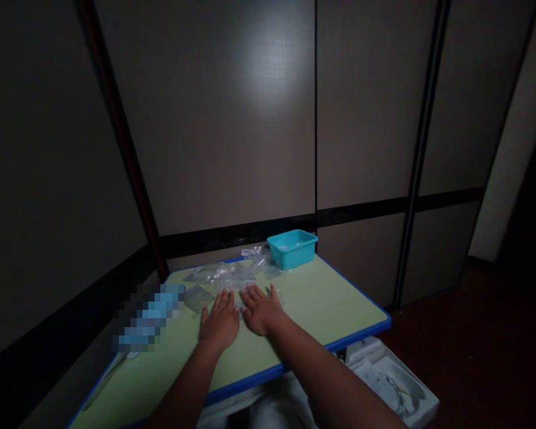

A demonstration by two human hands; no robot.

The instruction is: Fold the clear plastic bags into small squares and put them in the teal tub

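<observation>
Both of my hands lie flat, side by side, on a pale green table [335, 304] with a blue edge. My left hand [221, 322] has its fingers stretched forward, close to several clear plastic bags [230, 275] spread across the table. With its fingers spread, my right hand [261, 308] presses down just beside it; a bit of clear plastic shows around its fingertips. How much plastic lies under the palms is hidden. Beyond the hands, at the far edge, stands a turquoise plastic basin [295, 256] with something pale inside, too dim to make out.
At the table's left edge is a blurred-out blue item [152, 316], with a thin cord-like strip [105, 381] near it. An open white drawer [397, 381] holding papers and cables juts out below the right side. Tall wardrobe panels [232, 149] stand right behind the table.
</observation>
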